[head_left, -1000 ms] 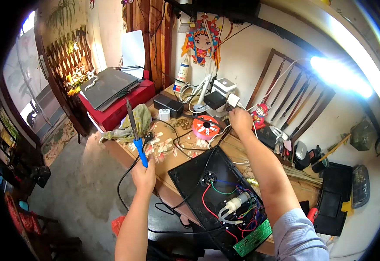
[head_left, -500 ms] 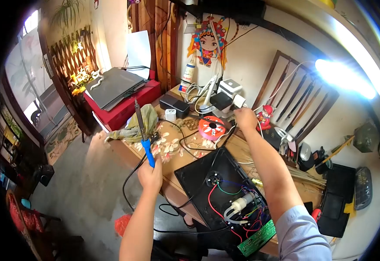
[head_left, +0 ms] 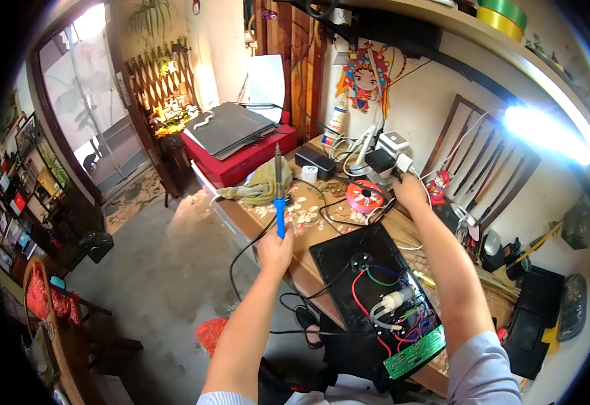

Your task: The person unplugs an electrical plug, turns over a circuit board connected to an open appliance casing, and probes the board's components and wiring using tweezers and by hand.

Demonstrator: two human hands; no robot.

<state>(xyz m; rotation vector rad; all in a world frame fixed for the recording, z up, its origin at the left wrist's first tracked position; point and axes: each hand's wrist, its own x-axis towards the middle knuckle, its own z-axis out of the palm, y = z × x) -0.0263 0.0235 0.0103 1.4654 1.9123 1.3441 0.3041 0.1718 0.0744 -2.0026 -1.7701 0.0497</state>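
Observation:
Upright in my left hand is a soldering iron with a blue handle, its tip pointing up; the fingers are wrapped round the handle. My right hand is closed at the back of the table, beside a white adapter and a black adapter. It grips what looks like a black plug, mostly hidden by the fingers, with a black cord below it. Between my arms lies an opened black casing with coloured wires, a small pump and a green circuit board.
A pink spool sits left of my right hand. Farther left are a greenish cloth, a black power brick and a red box under a laptop. A bright lamp hangs at right. Black cable loops beside the table edge.
The view has swung left, so the scene sits farther right in it. My left hand still holds the soldering iron upright; my right hand stays beside the adapters.

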